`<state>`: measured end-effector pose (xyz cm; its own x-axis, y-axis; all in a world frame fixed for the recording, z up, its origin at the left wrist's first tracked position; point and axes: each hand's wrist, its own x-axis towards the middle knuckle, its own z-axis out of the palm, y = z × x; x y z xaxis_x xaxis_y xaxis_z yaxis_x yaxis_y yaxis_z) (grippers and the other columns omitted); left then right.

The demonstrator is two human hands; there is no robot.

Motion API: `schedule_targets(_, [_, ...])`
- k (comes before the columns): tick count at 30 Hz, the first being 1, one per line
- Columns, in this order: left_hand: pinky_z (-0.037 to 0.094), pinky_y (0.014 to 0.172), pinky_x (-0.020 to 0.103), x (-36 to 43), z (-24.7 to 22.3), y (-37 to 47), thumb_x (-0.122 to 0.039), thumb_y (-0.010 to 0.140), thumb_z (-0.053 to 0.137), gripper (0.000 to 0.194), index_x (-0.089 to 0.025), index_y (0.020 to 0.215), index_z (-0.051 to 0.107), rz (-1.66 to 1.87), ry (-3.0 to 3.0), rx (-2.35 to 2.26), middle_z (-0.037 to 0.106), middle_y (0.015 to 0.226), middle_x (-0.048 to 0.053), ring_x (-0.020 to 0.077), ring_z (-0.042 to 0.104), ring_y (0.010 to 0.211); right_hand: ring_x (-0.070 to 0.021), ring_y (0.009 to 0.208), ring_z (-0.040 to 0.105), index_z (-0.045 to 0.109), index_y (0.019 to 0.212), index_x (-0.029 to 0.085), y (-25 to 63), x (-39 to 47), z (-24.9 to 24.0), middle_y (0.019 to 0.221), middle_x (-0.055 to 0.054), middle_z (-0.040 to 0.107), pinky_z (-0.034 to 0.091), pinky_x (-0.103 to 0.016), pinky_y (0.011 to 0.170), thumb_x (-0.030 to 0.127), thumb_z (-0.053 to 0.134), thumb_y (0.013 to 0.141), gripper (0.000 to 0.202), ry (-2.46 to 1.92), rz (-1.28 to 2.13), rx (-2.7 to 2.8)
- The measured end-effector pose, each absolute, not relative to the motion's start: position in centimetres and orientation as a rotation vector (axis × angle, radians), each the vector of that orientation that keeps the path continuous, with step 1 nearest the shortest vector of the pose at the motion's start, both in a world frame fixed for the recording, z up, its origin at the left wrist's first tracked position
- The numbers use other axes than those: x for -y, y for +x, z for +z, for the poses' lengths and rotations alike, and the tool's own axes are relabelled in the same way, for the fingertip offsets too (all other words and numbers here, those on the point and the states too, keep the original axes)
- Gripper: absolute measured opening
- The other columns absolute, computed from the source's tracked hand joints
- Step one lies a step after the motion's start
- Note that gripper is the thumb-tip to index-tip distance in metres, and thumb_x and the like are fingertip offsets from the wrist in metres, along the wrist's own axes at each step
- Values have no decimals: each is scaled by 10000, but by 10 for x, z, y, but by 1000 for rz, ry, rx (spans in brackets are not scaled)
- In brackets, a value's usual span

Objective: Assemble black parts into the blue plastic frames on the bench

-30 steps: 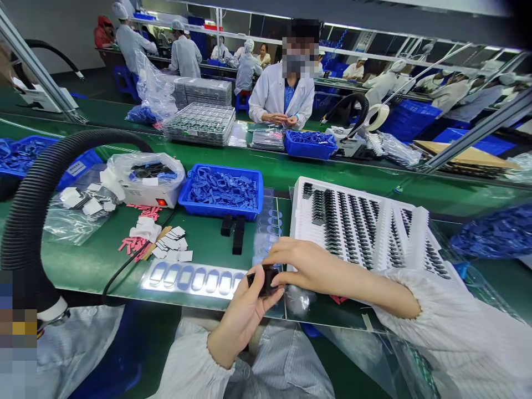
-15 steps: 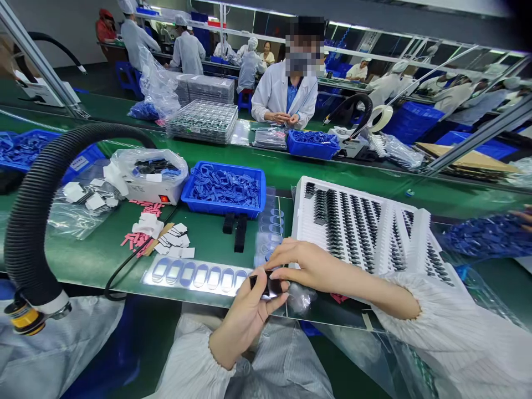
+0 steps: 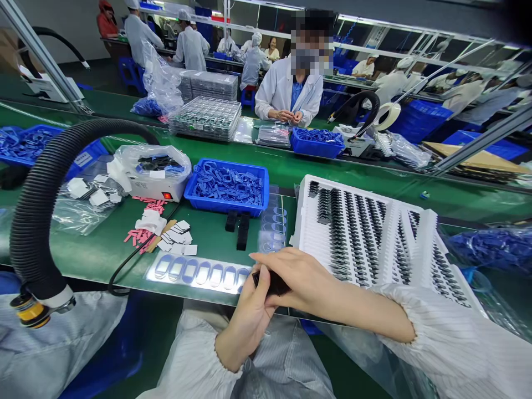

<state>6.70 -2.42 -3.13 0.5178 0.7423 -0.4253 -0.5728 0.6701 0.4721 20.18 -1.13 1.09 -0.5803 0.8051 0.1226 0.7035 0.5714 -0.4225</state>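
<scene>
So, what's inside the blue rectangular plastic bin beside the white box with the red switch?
The blue bin holds a heap of small blue pieces, some frame-shaped. They cover its floor, so anything deeper cannot be seen.

No readable text, blurred marks on a white box (image 3: 154, 190), perhaps print on a bin label (image 3: 83, 159)

Black piece (image 3: 276, 284) partly hidden by right hand (image 3: 301, 277); details unclear.

The part (image 3: 277, 284) is black, tray (image 3: 306, 244) white, bin (image 3: 224, 206) blue.
</scene>
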Motion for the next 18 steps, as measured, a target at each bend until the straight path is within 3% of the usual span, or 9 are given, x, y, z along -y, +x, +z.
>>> schedule_targets(3, [431,961,346,25,-30,67,-504,798,572,491,-220,1196,532,786,291,-643,587,1208,100,241,490,1189,-233,955,591,345,1290,142,203,12,13,1055,-108,632,455,-349,805,306,741,711,721,-1201,480,2539])
schedule_targets(6, [447,927,349,24,-29,65,-587,789,514,529,-188,1130,583,760,301,-589,600,1183,113,256,499,1171,-209,835,613,398,1233,163,204,12,16,969,-78,656,454,-328,728,282,654,790,525,-1190,489,2566])
schedule_targets(9, [461,890,354,21,-32,60,-639,740,526,580,-173,1076,610,681,324,-543,615,1147,117,268,523,1136,-199,804,620,431,1194,180,205,11,19,934,-61,668,448,-323,722,340,620,812,455,-1169,502,2545])
schedule_targets(15, [429,936,402,14,-36,57,-463,651,741,550,-202,1113,593,601,440,-477,623,1121,107,277,531,1130,-174,887,627,327,1292,186,204,9,17,1008,-43,675,425,-336,876,361,577,842,543,-1032,593,2461])
schedule_targets(18, [406,956,439,14,-36,61,-431,609,785,583,-161,1093,604,653,513,-446,637,1079,130,310,528,1131,-170,893,621,390,1254,180,204,10,13,1037,-52,666,422,-342,896,358,572,843,484,-1034,515,2468])
